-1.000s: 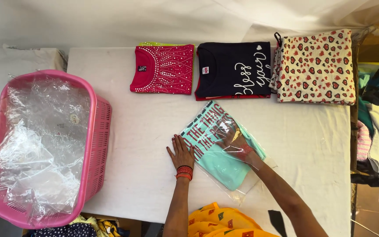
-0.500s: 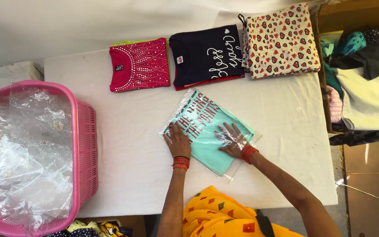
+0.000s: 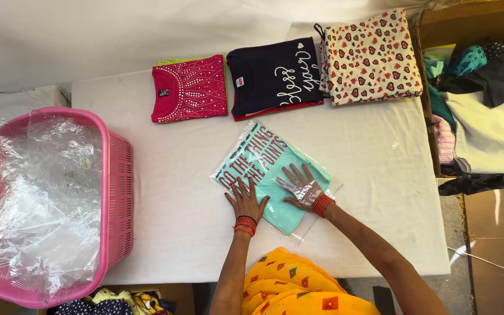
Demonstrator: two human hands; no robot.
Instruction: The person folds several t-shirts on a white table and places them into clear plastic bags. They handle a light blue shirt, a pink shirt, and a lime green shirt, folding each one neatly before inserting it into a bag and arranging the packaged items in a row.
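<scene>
- The white table [image 3: 164, 192] carries everything.
- Along its far edge lie three folded garments: a pink top [image 3: 190, 88], a navy shirt [image 3: 275, 77], a heart-print piece [image 3: 371, 55].
- The bagged mint shirt [image 3: 269, 169] lies near the front edge.

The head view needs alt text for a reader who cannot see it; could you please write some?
Both hands, left hand and right hand, press flat on a bagged teal shirt on a white table. Three folded garments line the far edge; a pink basket of clear plastic bags sits left.

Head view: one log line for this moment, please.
left hand flat on bagged teal shirt | right hand flat on same | table | pink basket left | three folded tops behind
</scene>
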